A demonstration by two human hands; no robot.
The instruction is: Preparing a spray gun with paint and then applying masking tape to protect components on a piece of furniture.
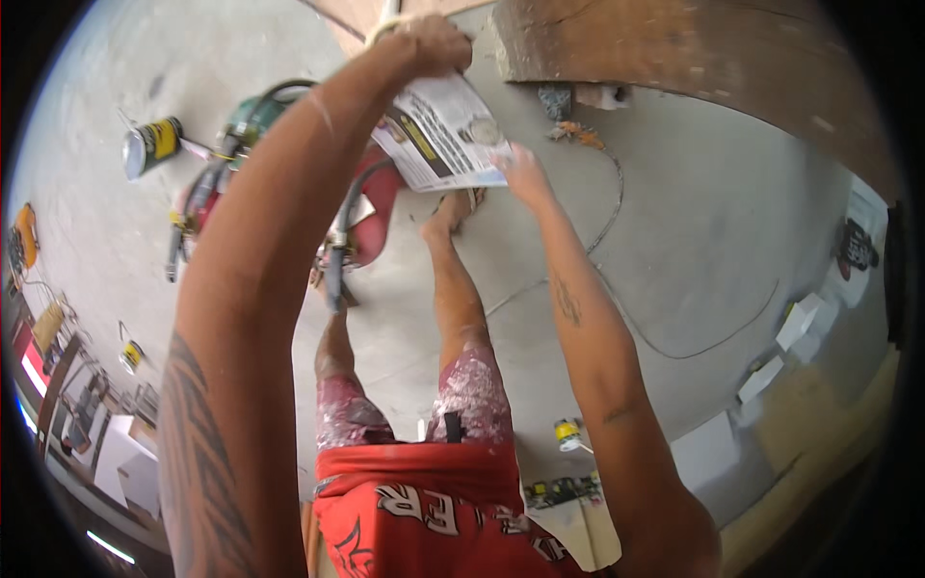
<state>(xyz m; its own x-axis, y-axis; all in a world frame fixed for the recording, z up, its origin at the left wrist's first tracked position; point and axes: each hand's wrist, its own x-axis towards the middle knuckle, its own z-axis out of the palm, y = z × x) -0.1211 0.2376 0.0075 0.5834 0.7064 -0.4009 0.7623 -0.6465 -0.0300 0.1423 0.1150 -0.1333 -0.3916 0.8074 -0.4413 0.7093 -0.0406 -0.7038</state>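
Your right hand (pixel 525 173) grasps the paper (pixel 438 140), probably light, easily torn; hold its edges. Your left hand (pixel 438 46) is clenched, on what I cannot tell.

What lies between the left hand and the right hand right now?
In the head view, a printed sheet spans the stretch between the left hand and the right hand, which holds its lower right edge.

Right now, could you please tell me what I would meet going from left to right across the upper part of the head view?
Orange object → can with a yellow-and-black label → printed sheet → right hand → white box.
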